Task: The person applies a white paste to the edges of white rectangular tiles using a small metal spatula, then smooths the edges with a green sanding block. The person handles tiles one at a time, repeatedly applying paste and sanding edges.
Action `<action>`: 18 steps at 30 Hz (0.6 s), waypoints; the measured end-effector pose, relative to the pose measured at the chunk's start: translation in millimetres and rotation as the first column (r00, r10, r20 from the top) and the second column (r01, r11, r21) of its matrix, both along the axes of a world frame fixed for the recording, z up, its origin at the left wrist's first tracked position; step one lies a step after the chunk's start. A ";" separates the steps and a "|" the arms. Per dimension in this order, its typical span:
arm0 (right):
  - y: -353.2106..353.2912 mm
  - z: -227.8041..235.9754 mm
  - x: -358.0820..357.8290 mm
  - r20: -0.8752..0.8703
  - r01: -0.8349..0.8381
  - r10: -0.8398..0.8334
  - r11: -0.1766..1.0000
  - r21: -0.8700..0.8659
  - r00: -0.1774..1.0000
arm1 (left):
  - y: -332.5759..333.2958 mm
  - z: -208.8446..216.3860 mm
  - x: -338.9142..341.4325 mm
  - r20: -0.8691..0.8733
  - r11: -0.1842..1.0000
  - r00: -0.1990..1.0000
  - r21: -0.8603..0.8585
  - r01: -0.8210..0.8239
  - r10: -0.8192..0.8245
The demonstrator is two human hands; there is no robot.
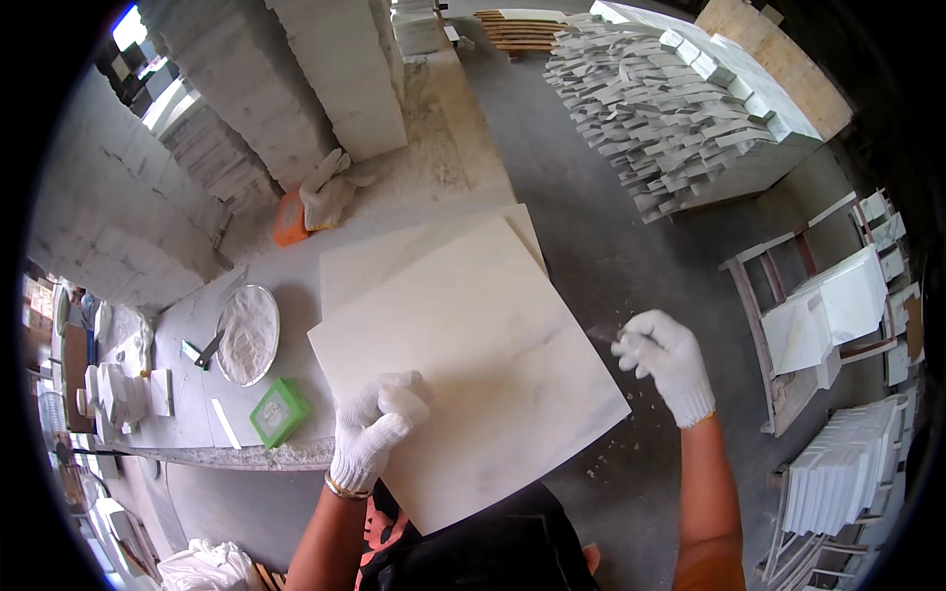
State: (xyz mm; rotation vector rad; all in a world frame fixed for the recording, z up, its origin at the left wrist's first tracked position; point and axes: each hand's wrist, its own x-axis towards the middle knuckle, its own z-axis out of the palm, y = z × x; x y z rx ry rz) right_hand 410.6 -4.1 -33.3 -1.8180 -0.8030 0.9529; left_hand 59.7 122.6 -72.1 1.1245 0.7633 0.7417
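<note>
A pale marble-like square slab [483, 364] lies turned at an angle over another light slab [360, 271] on the bench. My left hand [379, 419], in a white knit glove, rests on the upper slab near its left edge. Its fingers are curled closed, and whatever they may hold is hidden. Off the slab's right edge, above the floor, my gloved right hand [670, 360] pinches a thin, dark, blade-like piece [602, 333], too blurred to name.
On the bench at left are a green box [280, 413], a round dish of white paste [247, 335] with a scraper [209, 350], and a white strip [226, 424]. Gloves [327, 192] lie by an orange box [290, 219]. Tall slab stacks [335, 79] stand behind; stone strips [650, 118] are piled far right.
</note>
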 end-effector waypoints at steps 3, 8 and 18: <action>-10.1 -13.1 -6.3 0.164 -0.146 0.149 0.989 -0.027 0.975 | -2.1 1.1 0.2 -0.014 0.999 1.000 -0.049 -0.009 0.008; 5.0 -15.6 -7.7 0.730 -0.415 0.261 0.909 0.034 0.631 | -1.6 1.2 -1.5 -0.028 0.999 1.000 -0.039 -0.002 0.001; -16.9 -15.3 -2.6 0.745 -0.428 0.423 0.881 -0.204 0.515 | -2.3 2.7 -0.4 -0.012 0.998 1.000 -0.059 -0.008 0.007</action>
